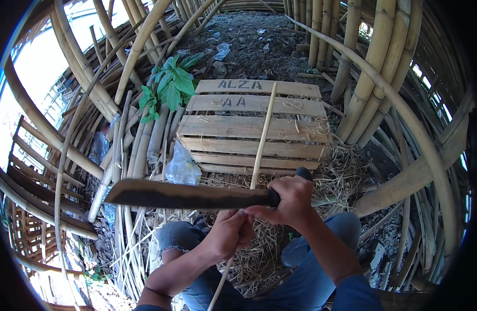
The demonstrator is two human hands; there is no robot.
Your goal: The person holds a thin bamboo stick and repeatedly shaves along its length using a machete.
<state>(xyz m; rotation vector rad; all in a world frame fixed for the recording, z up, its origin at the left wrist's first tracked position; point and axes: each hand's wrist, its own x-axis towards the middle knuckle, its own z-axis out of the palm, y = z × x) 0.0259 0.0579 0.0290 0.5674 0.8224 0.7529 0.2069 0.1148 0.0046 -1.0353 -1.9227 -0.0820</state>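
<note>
A machete [189, 196] with a broad, dark blade and a black handle lies crosswise in front of me, its tip to the left. My right hand [291, 201] is closed round the handle, with the thumb reaching down near my left hand. Just below the blade, my left hand [229, 234] is closed on a thin, pale bamboo strip [264, 136]. The strip runs from between my knees, behind the blade, and up over a wooden crate [233, 130]. Where blade and strip cross, I cannot tell whether they touch.
Thin shavings [344, 176] lie on the crate and around it. A clear plastic bag [182, 165] sits at its left, below a green leafy plant [172, 83]. Bamboo poles [379, 67] stand at the right, and a long bent pole [404, 111] arcs down that side. More bamboo is piled at the left.
</note>
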